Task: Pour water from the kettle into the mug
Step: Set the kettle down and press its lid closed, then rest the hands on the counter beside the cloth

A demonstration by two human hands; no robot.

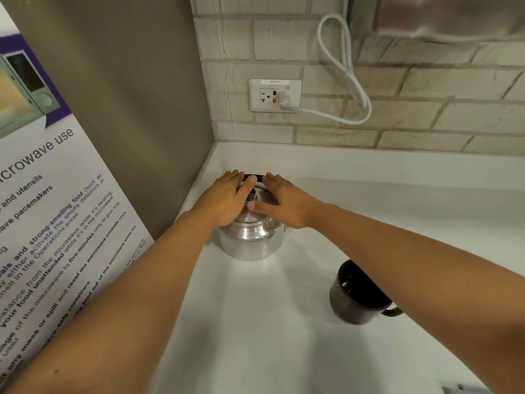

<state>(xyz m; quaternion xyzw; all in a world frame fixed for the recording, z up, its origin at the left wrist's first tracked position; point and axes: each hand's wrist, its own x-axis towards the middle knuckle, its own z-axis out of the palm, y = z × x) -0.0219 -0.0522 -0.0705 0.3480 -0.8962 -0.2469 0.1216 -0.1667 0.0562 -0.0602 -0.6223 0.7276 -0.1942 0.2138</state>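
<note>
Task barely begun: steel kettle point(251, 237) upright on white counter point(255, 336) corner, left hand point(224, 200) and right hand point(284, 206) flat, ungripping, on its lid and handle; dark mug point(358, 294) nearby, unfilled.

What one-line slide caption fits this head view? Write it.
Both hands, left and right, rest on the steel kettle; dark mug waits nearby on the white counter.

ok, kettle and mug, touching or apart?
Apart. The head view shows bare white counter between the steel kettle and the dark mug; the mug sits nearer the camera, to the kettle's right.
</note>
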